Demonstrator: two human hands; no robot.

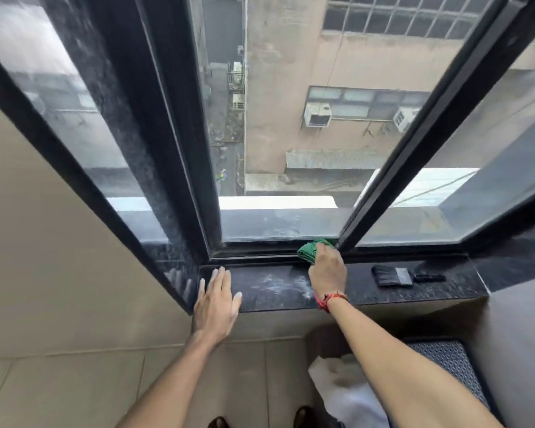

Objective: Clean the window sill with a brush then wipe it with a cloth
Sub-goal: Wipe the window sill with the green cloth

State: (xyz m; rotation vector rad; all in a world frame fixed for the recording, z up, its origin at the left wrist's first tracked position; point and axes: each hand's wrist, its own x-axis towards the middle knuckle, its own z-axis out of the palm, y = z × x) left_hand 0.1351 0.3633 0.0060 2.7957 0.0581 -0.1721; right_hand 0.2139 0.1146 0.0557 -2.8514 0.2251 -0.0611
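The dark speckled stone window sill (275, 288) runs across the middle of the view, with pale dust smears near its centre. My right hand (326, 270) presses a green cloth (309, 250) into the black window track at the foot of the open sash. My left hand (217, 299) lies flat on the sill's left end, fingers spread, holding nothing. A black flat brush (394, 275) lies on the sill to the right of my right hand, with its handle pointing right.
The black window frame (179, 128) rises at the left, and an opened sash (414, 143) slants up to the right. Beige wall tiles lie below the sill. A patterned mat (451, 366) and a white cloth (346, 393) lie on the floor at lower right.
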